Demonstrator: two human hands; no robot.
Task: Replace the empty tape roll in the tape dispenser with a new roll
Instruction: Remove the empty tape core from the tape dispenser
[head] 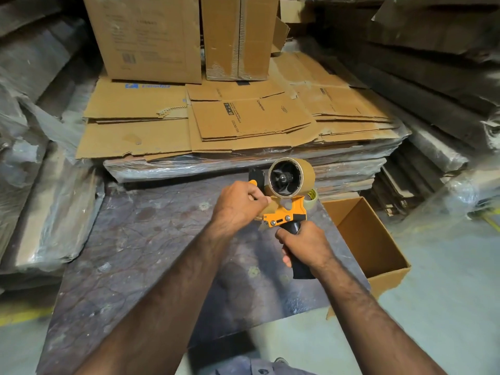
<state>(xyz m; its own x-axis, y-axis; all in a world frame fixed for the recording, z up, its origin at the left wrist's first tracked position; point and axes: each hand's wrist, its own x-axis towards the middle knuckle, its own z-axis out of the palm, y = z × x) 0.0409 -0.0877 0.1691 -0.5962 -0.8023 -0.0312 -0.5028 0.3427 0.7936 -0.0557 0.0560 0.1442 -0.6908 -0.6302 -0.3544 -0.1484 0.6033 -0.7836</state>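
I hold an orange and black tape dispenser (287, 212) above the dark patterned table top (140, 239). My right hand (304, 246) is wrapped around its black handle. A brown tape roll (301, 169) sits on the dispenser's black hub. My left hand (239, 203) is closed at the dispenser's front, pinching at the tape end by the orange frame. Just behind the dispenser a second roll of tape (311, 197) peeks out, mostly hidden.
An open cardboard box (376, 239) stands on the floor at the right of the table. Flattened cartons (216, 123) lie stacked on wrapped pallets behind, with upright boxes (146, 39) further back. Plastic-wrapped bundles (40, 158) crowd the left and right sides.
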